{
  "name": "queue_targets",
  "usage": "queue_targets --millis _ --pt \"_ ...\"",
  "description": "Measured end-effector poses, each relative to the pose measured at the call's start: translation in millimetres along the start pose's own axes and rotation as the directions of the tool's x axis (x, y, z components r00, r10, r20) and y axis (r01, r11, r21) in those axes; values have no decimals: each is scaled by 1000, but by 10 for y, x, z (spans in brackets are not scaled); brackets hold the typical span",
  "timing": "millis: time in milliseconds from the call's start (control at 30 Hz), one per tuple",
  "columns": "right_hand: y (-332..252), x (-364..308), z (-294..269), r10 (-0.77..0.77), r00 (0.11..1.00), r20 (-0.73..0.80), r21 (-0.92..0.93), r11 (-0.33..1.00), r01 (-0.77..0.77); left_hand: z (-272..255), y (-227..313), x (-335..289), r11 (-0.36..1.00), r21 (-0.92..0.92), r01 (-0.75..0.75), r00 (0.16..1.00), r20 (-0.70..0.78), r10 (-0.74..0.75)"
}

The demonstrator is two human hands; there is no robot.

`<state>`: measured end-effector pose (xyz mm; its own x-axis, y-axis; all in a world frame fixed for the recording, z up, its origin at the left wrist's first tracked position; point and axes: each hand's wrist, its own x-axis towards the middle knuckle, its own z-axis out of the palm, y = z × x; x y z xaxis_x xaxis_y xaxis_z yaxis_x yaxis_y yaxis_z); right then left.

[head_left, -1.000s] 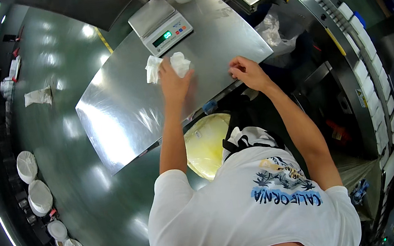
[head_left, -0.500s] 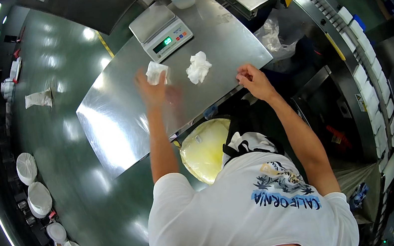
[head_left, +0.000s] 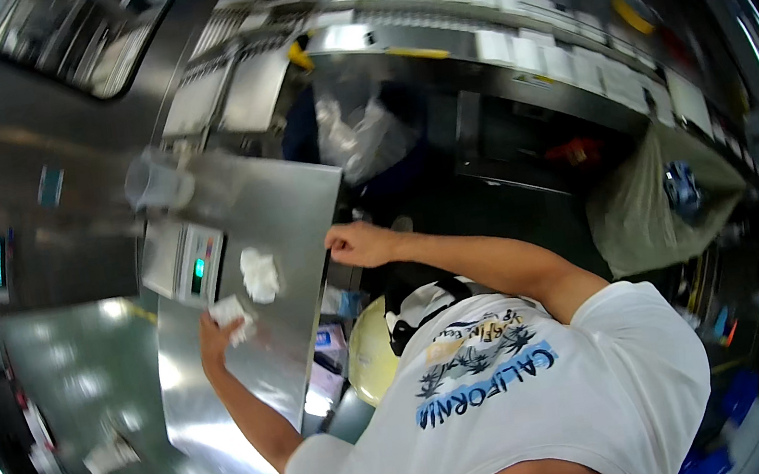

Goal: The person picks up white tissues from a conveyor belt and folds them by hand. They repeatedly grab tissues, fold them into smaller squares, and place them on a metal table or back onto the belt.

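I stand at a steel table [head_left: 282, 202]. My left hand [head_left: 214, 338] is stretched out over it and grips a crumpled white paper wad [head_left: 231, 310], pressing it on the steel just below a digital scale [head_left: 184, 260]. A second white wad [head_left: 259, 273] lies loose on the table, a little to the right of the first and apart from my hand. My right hand [head_left: 353, 244] sits at the table's right edge with its fingers curled over the rim.
A clear plastic container [head_left: 154, 184] stands behind the scale. A yellow round object [head_left: 368, 350] sits below the table by my body. Clear plastic bags [head_left: 366, 137] and a larger bag [head_left: 646, 199] hang beyond the edge. Shelves with white boxes [head_left: 508, 44] run behind.
My left hand slid one wad away toward the scale and left the other lying on the table. My head turned, so the whole view has swung round. My right hand stayed at the edge.
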<state>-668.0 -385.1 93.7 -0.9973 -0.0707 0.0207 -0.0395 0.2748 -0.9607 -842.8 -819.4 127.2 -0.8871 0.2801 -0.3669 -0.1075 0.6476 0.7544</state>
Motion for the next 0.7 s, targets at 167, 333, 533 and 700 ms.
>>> queue_targets --millis 167,333,533,700 --pt "-2 -228 -12 -7 999 -34 -7 1000 7 80 116 -11 990 137 37 999 -14 -36" --pt "89 -359 147 -143 989 -30 20 989 144 238 -58 -432 975 181 130 943 -326 -65" --pt "-116 -672 -232 -157 987 -37 115 980 160 665 303 -938 998 59 16 946 -323 4" --pt "-911 -1245 -746 97 991 92 406 905 -126 1934 2141 -1311 921 -382 -79 995 26 96"
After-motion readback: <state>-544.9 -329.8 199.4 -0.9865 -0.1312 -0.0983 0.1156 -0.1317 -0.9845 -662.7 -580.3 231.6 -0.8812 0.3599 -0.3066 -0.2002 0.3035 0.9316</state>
